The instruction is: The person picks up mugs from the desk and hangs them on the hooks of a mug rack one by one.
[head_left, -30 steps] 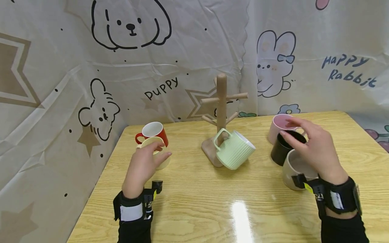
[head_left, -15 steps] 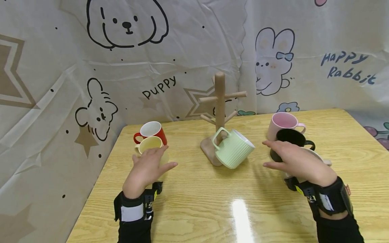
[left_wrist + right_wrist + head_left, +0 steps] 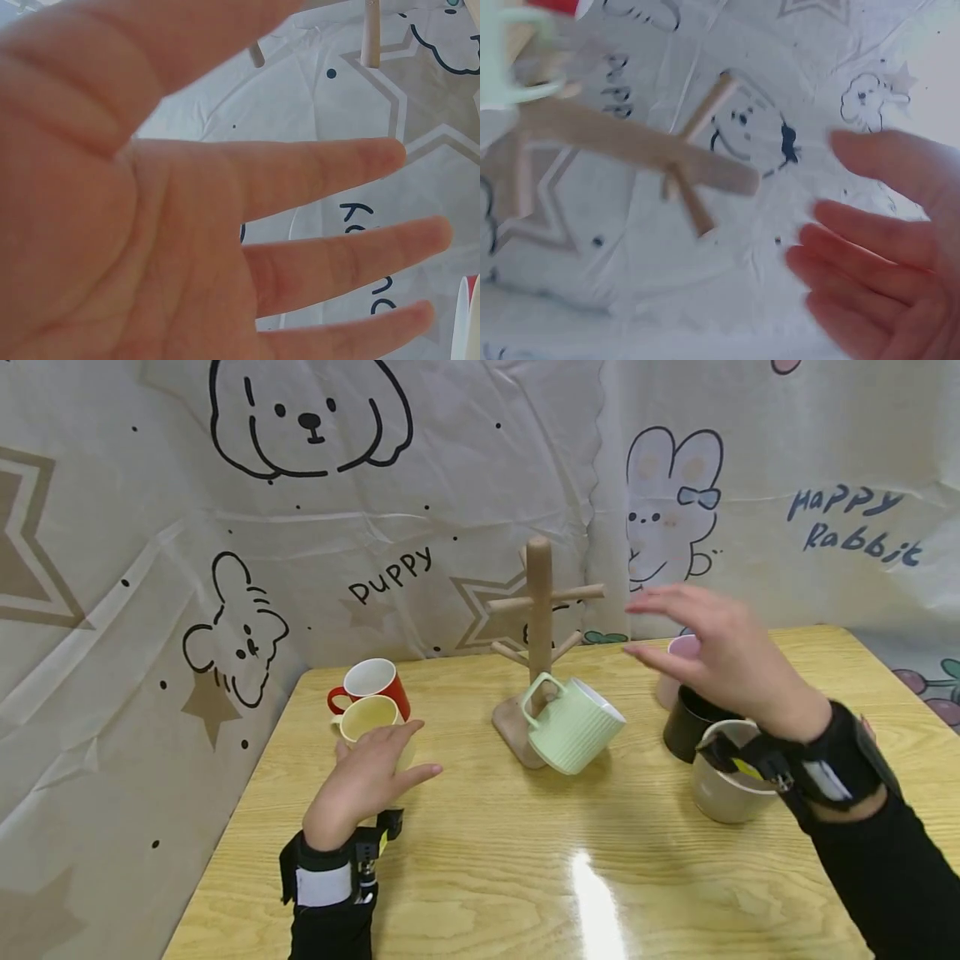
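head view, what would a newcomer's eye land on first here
Probably the pale green mug, tilted in front of the wooden stand near the centre. Next, the empty right hand, raised at the right and partly hiding the black mug. Then the left hand, at the left, partly covering the yellow mug.

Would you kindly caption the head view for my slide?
Green mug hanging on wooden rack between left hand and right hand.

Black sleeves (image 3: 331, 937) stop near black wristbands (image 3: 855, 764) bearing white, seemingly unmarked patches (image 3: 324, 887).
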`<state>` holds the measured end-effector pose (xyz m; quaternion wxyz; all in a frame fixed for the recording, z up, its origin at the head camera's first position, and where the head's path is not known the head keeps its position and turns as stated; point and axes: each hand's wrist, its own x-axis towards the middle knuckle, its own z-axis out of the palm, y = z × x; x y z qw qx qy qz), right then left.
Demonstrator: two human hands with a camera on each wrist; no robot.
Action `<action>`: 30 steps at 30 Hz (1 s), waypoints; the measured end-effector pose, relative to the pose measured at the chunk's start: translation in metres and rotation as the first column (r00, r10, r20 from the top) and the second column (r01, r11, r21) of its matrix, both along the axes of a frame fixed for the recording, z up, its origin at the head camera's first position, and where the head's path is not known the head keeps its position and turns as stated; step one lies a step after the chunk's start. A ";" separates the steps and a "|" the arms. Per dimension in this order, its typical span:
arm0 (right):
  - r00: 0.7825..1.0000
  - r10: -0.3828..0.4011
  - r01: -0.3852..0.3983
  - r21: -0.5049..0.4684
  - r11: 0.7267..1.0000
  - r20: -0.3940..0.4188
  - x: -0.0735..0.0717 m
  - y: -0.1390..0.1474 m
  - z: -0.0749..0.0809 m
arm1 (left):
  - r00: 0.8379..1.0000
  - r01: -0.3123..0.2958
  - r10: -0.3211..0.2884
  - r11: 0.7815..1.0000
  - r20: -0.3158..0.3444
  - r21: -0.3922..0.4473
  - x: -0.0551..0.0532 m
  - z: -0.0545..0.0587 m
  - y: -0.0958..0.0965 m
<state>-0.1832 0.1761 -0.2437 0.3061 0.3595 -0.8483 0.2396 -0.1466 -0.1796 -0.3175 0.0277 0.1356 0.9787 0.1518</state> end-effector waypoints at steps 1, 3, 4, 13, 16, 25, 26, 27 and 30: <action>1.000 0.019 -0.018 -0.018 1.000 0.021 -0.009 -0.004 0.011 | 1.000 0.005 -0.005 1.000 0.001 -0.002 0.000 0.000 0.000; 0.988 0.049 -0.047 -0.017 0.999 0.145 -0.029 -0.014 0.032 | 1.000 0.015 -0.015 1.000 0.005 -0.003 0.000 -0.001 0.000; 0.971 0.064 -0.065 -0.006 0.998 0.229 -0.040 -0.019 0.040 | 1.000 0.021 -0.021 1.000 0.011 -0.005 0.000 -0.001 -0.001; 0.586 0.297 -0.343 -0.102 0.934 0.754 -0.124 -0.055 0.050 | 0.998 0.058 -0.057 0.998 0.024 -0.020 0.000 -0.004 0.002; 0.473 0.392 -0.397 -0.207 0.894 0.789 -0.136 -0.058 0.047 | 0.998 0.061 -0.061 0.998 0.026 -0.014 0.000 -0.005 0.004; 0.529 0.465 -0.449 -0.230 0.863 0.710 -0.146 -0.054 0.037 | 0.998 0.050 -0.050 0.998 0.026 -0.029 -0.002 -0.003 0.006; 0.543 0.462 -0.442 -0.230 0.867 0.701 -0.145 -0.053 0.036 | 0.998 0.050 -0.049 0.998 0.027 -0.030 -0.002 -0.003 0.006; 0.563 0.454 -0.427 -0.227 0.875 0.691 -0.144 -0.052 0.035 | 0.998 0.050 -0.049 0.998 0.028 -0.031 -0.002 -0.002 0.006; 0.641 0.390 -0.348 -0.204 0.915 0.661 -0.138 -0.050 0.033 | 0.998 0.050 -0.049 0.998 0.033 -0.037 -0.002 -0.002 0.006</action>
